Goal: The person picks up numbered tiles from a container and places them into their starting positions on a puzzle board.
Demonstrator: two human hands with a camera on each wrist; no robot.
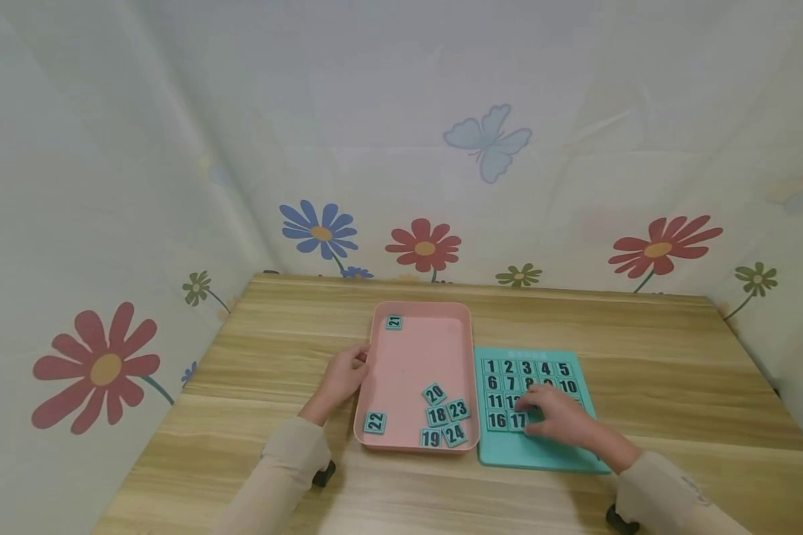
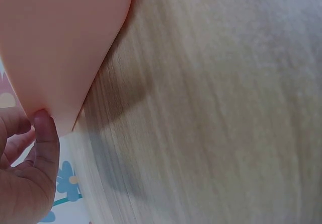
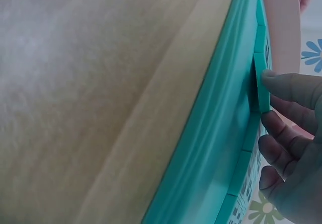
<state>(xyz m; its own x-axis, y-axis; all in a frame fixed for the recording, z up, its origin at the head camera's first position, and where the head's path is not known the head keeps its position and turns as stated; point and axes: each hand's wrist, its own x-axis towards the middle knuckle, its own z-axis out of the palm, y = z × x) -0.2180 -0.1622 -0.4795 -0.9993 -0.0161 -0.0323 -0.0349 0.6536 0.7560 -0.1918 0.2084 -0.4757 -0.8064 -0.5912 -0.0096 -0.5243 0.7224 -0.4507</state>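
Your right hand pinches tile 17, tilted on the board beside tile 16, digits upright to you. Your left hand pinches the tray, lengthwise away from you, seven tiles inside.

Reads 21 on a tile at 11 o'clock in the pink tray, 22 on a second tile at 7 o'clock; around 5 o'clock, shows 18, 19, 20, 23, 24 on loose tiles. On fitted tiles of the teal board, reads 1–7, 10, 11, 16, 17.
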